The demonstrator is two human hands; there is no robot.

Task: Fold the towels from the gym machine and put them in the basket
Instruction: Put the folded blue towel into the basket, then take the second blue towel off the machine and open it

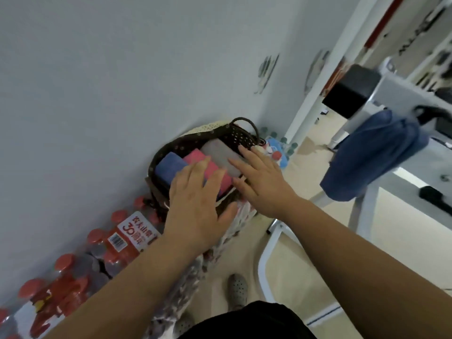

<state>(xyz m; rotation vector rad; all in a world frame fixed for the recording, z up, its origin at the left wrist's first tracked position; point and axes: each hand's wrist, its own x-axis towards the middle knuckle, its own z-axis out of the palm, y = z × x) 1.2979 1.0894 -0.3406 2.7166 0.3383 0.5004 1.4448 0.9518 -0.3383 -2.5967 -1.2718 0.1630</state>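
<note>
A shoe [237, 289] stands on the floor at the bottom, and both bare forearms reach forward from there. To the left, a pack of bottles [117, 241] with red caps lies along the wall.

The left hand [195, 204] is flat and open, fingers straight, held over the pink towel [194, 156]. The right hand [259, 177] is open too, fingers spread, lying over the near end of the grey towel [217, 152]. Neither hand grips anything; whether they press the towels I cannot tell.

The basket [234, 137], dark and woven, sits on a floral cloth [232, 223] close to the wall. Three folded towels lie in it side by side: the blue towel [168, 167] on the left, the pink one in the middle, the grey one on the right.

Farther right, well apart from the basket, a hanging towel [371, 155], also blue, is draped unfolded over the white machine [396, 94], beside a black pad [349, 91].
</note>
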